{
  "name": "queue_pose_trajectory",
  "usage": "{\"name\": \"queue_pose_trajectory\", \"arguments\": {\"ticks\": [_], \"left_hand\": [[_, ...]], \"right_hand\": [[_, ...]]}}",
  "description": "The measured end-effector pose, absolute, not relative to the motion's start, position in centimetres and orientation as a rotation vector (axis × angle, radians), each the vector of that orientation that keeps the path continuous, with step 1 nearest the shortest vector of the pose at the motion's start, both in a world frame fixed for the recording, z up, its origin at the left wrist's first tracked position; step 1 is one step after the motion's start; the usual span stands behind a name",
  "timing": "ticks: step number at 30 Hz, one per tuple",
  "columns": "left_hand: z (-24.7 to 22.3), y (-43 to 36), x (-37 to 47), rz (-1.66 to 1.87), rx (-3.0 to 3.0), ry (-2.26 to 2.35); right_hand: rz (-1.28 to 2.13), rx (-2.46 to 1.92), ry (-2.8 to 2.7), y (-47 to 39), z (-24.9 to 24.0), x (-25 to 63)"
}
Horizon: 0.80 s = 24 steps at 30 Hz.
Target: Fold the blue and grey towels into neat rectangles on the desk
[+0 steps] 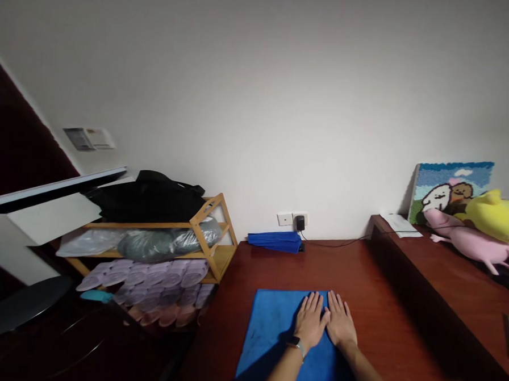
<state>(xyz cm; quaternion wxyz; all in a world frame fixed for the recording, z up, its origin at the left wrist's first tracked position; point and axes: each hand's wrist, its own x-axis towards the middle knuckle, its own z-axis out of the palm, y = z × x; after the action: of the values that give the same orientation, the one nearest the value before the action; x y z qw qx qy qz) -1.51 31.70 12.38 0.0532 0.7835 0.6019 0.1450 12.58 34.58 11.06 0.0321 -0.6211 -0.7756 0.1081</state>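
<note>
A blue cloth (268, 322) lies spread on the reddish-brown wooden table (384, 322), with some dark marks on its left part. My left hand (311, 320), with a watch on the wrist, rests flat on the cloth, fingers stretched out and pointing at its far edge. Beside it my right hand (341, 323) lies flat along the cloth's right edge, fingers extended. The two thumbs meet or nearly meet. Neither hand grips anything. Both forearms cover the near part of the cloth.
Folded blue cloth (275, 240) lies by the wall below a socket with a black plug (299, 222) and cable. A raised ledge at right bears a pink plush toy (469, 236), a yellow plush toy (498, 217) and a picture (447, 178). A wooden rack (220, 240) with slippers stands left.
</note>
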Motion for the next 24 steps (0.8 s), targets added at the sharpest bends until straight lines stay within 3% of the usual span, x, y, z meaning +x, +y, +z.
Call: {"name": "queue_pose_trajectory", "arguments": {"ticks": [4, 14, 24], "left_hand": [[10.7, 32.4, -3.0, 0.407, 2.389, 1.809], [10.7, 29.9, -21.8, 0.324, 2.110, 2.295], [10.0, 29.3, -23.5, 0.455, 2.068, 2.308]], "right_hand": [[0.324, -1.927, -2.385, 34.6, 11.3, 12.6], [0.323, -1.928, -2.326, 34.6, 10.5, 12.6], [0.303, -1.937, -2.336, 34.6, 10.6, 12.5]]}}
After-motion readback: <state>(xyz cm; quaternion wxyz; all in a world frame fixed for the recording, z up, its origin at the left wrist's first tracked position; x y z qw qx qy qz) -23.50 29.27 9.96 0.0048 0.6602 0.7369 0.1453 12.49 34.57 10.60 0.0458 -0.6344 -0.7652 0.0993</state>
